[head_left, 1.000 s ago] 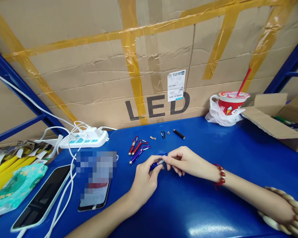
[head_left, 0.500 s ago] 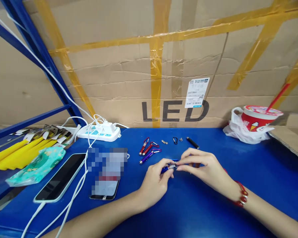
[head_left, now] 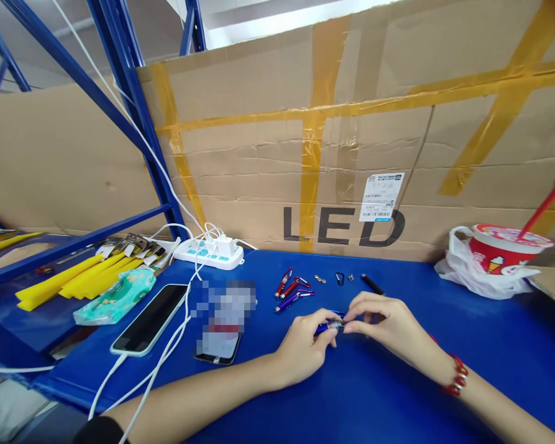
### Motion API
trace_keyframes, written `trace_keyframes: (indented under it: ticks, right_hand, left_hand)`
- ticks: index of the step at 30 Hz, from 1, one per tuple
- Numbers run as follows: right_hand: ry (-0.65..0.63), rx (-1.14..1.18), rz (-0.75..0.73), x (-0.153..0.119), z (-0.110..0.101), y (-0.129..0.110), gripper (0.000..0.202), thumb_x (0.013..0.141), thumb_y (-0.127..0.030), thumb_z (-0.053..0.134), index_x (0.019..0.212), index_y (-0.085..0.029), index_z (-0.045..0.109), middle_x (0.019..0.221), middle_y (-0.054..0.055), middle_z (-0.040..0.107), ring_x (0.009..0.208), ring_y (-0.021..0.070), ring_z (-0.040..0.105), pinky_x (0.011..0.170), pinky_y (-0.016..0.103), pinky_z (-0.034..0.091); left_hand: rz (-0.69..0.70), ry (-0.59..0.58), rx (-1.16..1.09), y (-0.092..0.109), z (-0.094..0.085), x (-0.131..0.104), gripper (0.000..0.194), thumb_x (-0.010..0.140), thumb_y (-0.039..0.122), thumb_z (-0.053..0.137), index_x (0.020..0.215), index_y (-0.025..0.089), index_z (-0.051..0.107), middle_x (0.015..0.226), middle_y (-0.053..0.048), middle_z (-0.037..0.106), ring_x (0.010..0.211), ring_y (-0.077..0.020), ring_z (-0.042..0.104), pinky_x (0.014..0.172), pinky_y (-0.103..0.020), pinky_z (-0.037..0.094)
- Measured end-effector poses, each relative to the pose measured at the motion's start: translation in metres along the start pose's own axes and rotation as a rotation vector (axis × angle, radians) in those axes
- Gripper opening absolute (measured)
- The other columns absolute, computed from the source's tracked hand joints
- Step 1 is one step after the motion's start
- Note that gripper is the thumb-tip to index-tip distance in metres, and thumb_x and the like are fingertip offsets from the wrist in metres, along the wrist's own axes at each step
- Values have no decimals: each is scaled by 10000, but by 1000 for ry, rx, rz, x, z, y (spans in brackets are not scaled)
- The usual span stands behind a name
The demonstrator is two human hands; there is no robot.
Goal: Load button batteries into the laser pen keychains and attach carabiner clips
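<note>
My left hand (head_left: 306, 346) is closed round a blue keychain flashlight (head_left: 322, 328), its shiny end toward the right. At that end the fingertips of my right hand (head_left: 380, 317) are pinched together, touching the flashlight; any small part between them is too small to make out. Beyond my hands lie two red keychain flashlights (head_left: 284, 283) with clips and a purple keychain flashlight (head_left: 287, 301). To their right are several button cells (head_left: 320, 279), a black carabiner clip (head_left: 340, 279), a tiny metal piece (head_left: 350, 277) and a black tube (head_left: 372, 284) partly behind my right hand.
On the left lie a phone with a blurred screen (head_left: 217, 352), another phone (head_left: 150, 320) on a cable, a green tissue pack (head_left: 115, 296) and yellow-handled tools (head_left: 97, 275). A white power strip (head_left: 222, 259) stands behind; a red cup (head_left: 504, 253) in a bag sits right.
The camera view has tilted up and turned left, so the scene sits lower and further right. Both hands stay at the blue flashlight, with little change in their grip.
</note>
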State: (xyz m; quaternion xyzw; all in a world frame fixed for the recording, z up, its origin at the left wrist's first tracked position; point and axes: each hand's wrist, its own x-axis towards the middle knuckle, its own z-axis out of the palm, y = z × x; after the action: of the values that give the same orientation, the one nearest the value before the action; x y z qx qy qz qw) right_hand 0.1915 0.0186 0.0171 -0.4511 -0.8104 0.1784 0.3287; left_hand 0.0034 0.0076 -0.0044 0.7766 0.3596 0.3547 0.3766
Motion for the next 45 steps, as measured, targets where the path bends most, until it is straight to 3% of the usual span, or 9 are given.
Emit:
trace_keyframes:
  ticks: [5, 9, 13, 20, 28, 32, 36, 40, 45]
  right_hand:
    - [-32, -13, -13, 2, -3, 0, 312, 720, -509, 605, 691, -210, 690, 752, 17, 646, 601, 127, 568, 587, 247, 444]
    - [-141, 19, -20, 2, -8, -2, 327, 724, -489, 613, 659, -175, 679, 713, 22, 634, 559, 114, 556, 545, 235, 439]
    - [-151, 95, -39, 1, -8, -3, 307, 702, -470, 643, 632, -174, 682, 679, 18, 618, 562, 111, 550, 535, 225, 441]
    - [-124, 366, 141, 0, 5, -5, 313, 613, -448, 715, 594, -139, 664, 662, 10, 580, 438, 70, 510, 446, 209, 428]
    - [-102, 429, 309, -1, 12, -8, 314, 612, -428, 704, 608, -120, 642, 628, 10, 561, 430, 70, 511, 312, 151, 361]
    - [-160, 459, 431, -1, 12, -10, 321, 641, -433, 671, 633, -114, 641, 445, -33, 510, 341, 40, 405, 280, 132, 316]
    - [-183, 498, 500, 0, 7, -11, 333, 628, -446, 679, 623, -116, 639, 435, -43, 507, 337, 22, 370, 287, 121, 293]
    - [-183, 516, 503, 1, 3, -12, 329, 584, -439, 718, 619, -122, 636, 438, -43, 514, 357, 33, 404, 295, 121, 304]
    - [-183, 463, 460, 1, 5, -6, 316, 633, -437, 688, 621, -127, 630, 419, -42, 506, 352, 43, 415, 308, 130, 323]
  left_hand:
    - [30, -12, 33, -2, 1, 2, 218, 850, 148, 433, 1008, 158, 582, 663, 3, 604, 646, -131, 558, 597, -204, 414]
    - [49, -50, 20, 0, 1, 1, 169, 834, 137, 458, 946, 157, 582, 705, -2, 623, 679, -133, 578, 595, -198, 423]
    - [58, -64, -2, 2, 0, -1, 89, 816, 129, 489, 848, 165, 565, 722, 2, 633, 711, -134, 591, 652, -209, 431]
    - [47, -61, -20, 1, -1, -2, 86, 818, 144, 457, 742, 182, 471, 661, 15, 590, 681, -136, 572, 606, -202, 411]
    - [52, -51, 28, -2, -2, 0, 85, 827, 157, 420, 761, 188, 464, 713, -3, 605, 672, -149, 576, 574, -208, 404]
    - [69, 2, 78, -3, -1, -1, 80, 833, 161, 443, 782, 194, 495, 798, -12, 632, 748, -163, 602, 634, -222, 436]
    - [60, 0, 7, -1, 0, -1, 109, 840, 149, 461, 909, 206, 524, 893, -21, 655, 838, -166, 618, 706, -233, 462]
    - [27, -14, -54, 5, 0, 1, 212, 832, 135, 479, 1022, 214, 529, 911, -23, 666, 867, -166, 627, 705, -228, 478]
    - [-9, 15, -64, 9, -1, 3, 159, 827, 141, 484, 954, 190, 567, 773, -9, 659, 780, -158, 628, 711, -225, 462]
